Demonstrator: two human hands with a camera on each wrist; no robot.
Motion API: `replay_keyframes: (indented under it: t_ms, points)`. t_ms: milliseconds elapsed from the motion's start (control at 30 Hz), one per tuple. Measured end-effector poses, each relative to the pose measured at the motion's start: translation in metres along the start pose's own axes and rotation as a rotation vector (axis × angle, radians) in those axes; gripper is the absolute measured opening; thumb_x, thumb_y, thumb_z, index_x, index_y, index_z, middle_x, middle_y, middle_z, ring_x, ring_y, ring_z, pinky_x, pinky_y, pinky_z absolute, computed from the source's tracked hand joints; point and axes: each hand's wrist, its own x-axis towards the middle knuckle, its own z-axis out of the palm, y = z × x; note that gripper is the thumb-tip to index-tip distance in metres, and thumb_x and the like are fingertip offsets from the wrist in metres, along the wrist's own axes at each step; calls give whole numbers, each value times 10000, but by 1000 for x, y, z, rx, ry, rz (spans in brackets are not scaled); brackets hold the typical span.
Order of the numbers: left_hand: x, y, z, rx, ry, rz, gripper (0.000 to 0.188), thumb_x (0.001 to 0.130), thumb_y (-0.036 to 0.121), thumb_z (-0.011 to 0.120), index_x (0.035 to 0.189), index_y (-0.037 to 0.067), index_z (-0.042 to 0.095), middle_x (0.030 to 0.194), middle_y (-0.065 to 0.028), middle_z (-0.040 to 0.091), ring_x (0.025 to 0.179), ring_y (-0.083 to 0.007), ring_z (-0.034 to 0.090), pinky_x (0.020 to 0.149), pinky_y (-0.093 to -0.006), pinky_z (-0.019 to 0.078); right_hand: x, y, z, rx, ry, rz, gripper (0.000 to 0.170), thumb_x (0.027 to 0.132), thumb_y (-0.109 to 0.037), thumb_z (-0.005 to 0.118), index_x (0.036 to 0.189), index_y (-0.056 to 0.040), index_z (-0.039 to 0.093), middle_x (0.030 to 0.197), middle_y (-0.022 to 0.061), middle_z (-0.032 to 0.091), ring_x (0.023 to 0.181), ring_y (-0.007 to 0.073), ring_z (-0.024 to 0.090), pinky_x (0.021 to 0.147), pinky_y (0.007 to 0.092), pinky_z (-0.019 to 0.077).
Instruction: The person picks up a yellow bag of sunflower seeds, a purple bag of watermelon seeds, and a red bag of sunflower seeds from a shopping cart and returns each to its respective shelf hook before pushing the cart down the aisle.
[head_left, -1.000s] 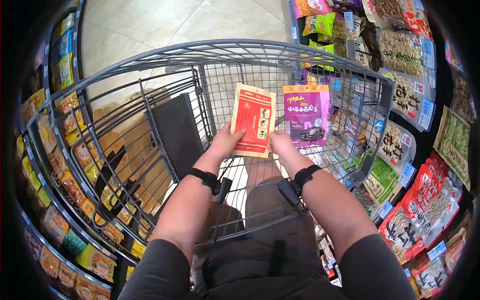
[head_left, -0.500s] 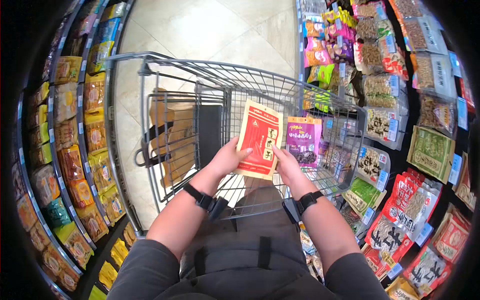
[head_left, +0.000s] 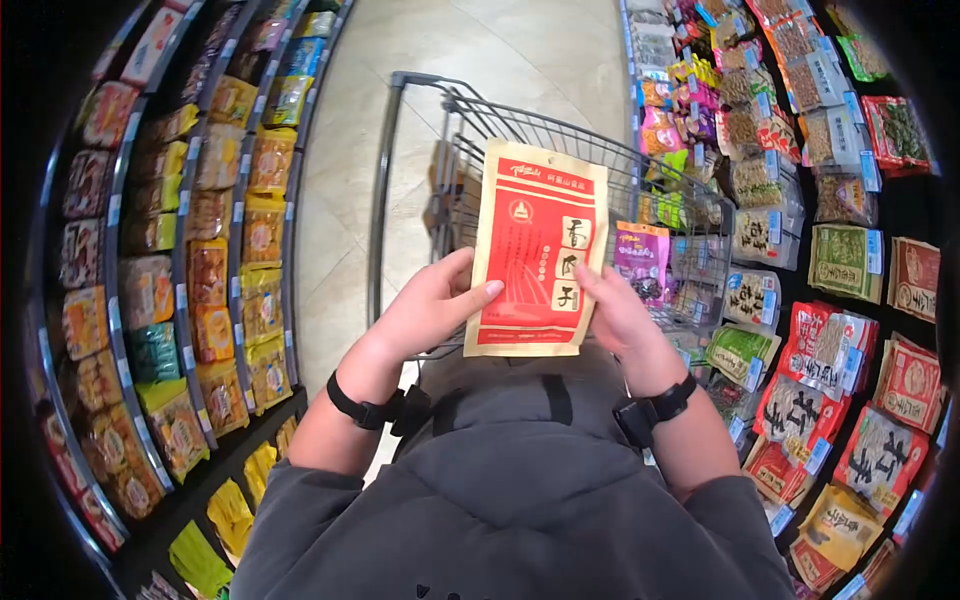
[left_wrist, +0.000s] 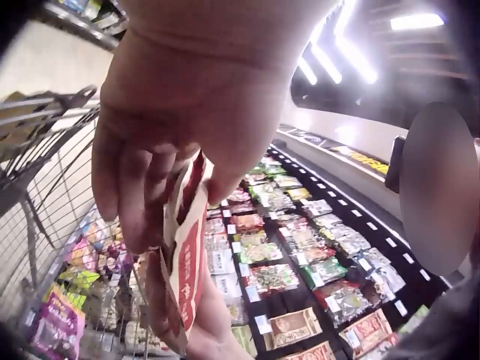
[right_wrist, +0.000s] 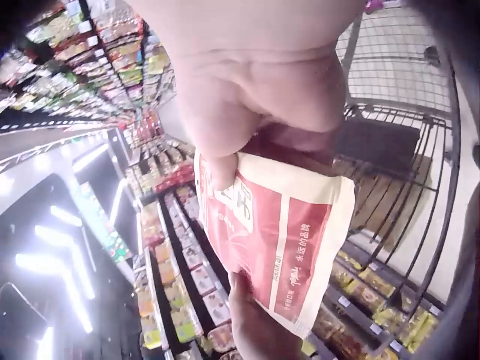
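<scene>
A red paper bag of seeds [head_left: 535, 255] with cream edges and black characters is held upright in front of the body. The left hand [head_left: 435, 305] grips its left edge, thumb on the printed front and fingers behind. On the right edge, the right hand [head_left: 625, 310] pinches it the same way, its fingers hidden behind the bag. Edge-on in the left wrist view, the bag [left_wrist: 185, 255] sits between thumb and fingers. Beyond it, a purple snack bag [head_left: 642, 262] is in the wire shopping cart [head_left: 560, 130].
Shelves of packaged snacks [head_left: 262, 240] run along the left. On the right, sloped displays hold several bags, among them a green one [head_left: 846, 264] and red-and-white ones [head_left: 825, 345]. Pale floor tiles [head_left: 350, 200] stretch along the aisle. A brown item is partly visible behind the cart's side.
Both hands have brought the red bag closer to the body, and it looks larger. The view has swung, so the cart appears farther right and more of the left shelves shows.
</scene>
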Motion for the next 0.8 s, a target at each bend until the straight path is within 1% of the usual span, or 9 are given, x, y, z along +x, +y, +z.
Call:
replay_keyframes:
  t_ms: [100, 133, 267, 400, 433, 533, 567, 700, 800]
  points:
    - [-42, 34, -8, 64, 28, -17, 379, 979, 179, 620, 1270, -40, 516, 993, -89, 704, 879, -85, 653, 769, -251, 518, -19, -3, 38, -20, -18, -81, 504, 1008, -298, 566, 1358, 44, 443, 1282, 135, 602, 1141, 200, 611, 980, 354, 498]
    - [-46, 32, -6, 8, 22, 70, 382, 979, 178, 620, 1274, -40, 513, 1003, -85, 697, 872, -75, 645, 759, -250, 517, -26, -6, 47, -34, -7, -107, 503, 1012, -305, 558, 1358, 42, 443, 1284, 133, 600, 1141, 197, 611, 978, 349, 498]
    - [-67, 40, -11, -2, -34, 189, 386, 987, 177, 605, 1292, -36, 501, 1083, -95, 677, 943, -87, 636, 813, -264, 515, -59, -9, 85, -37, 2, -217, 483, 1026, -288, 534, 1370, 38, 438, 1292, 127, 597, 1149, 182, 605, 985, 338, 488]
    - [-74, 55, -8, 65, -121, 213, 380, 1003, 174, 572, 1305, -40, 489, 1148, -114, 655, 1048, -119, 614, 905, -298, 497, -97, -5, 106, 82, 66, -278, 479, 1063, -353, 404, 1398, -13, 438, 1341, 109, 577, 1186, 190, 589, 997, 368, 480]
    - [-75, 64, -6, 154, -153, 222, 403, 1014, 162, 538, 1348, -41, 438, 1221, -128, 621, 1131, -142, 579, 973, -320, 466, -104, -2, 107, 129, 88, -281, 494, 1068, -398, 354, 1414, -55, 441, 1363, 94, 567, 1209, 191, 576, 1005, 374, 478]
    - [-74, 74, 15, 74, -242, 274, 499, 1010, 148, 524, 1433, -31, 329, 1329, -150, 552, 1234, -177, 523, 1045, -334, 414, -136, 9, 116, 234, 146, -356, 508, 1062, -425, 363, 1426, -78, 436, 1361, 94, 566, 1226, 188, 566, 1001, 374, 486]
    - [-71, 73, 21, 133, -282, 306, 634, 998, 105, 515, 1524, -16, 180, 1458, -153, 428, 1332, -193, 423, 1106, -348, 345, -147, 12, 117, 220, 176, -359, 521, 1052, -435, 390, 1436, -84, 425, 1361, 92, 565, 1209, 184, 581, 980, 366, 508]
    - [-69, 83, 55, 269, -410, 382, 780, 951, 77, 534, 1558, -5, 51, 1519, -196, 357, 1401, -231, 354, 1153, -367, 265, -186, 35, 101, 268, 289, -455, 516, 1044, -381, 446, 1450, -66, 397, 1364, 84, 563, 1157, 188, 618, 944, 349, 539]
    - [-70, 87, 79, 303, -543, 395, 813, 943, 72, 546, 1558, -3, 20, 1528, -195, 345, 1402, -232, 353, 1155, -365, 260, -215, 49, 105, 278, 375, -555, 498, 1046, -349, 450, 1448, -60, 397, 1354, 86, 571, 1165, 192, 614, 956, 355, 532]
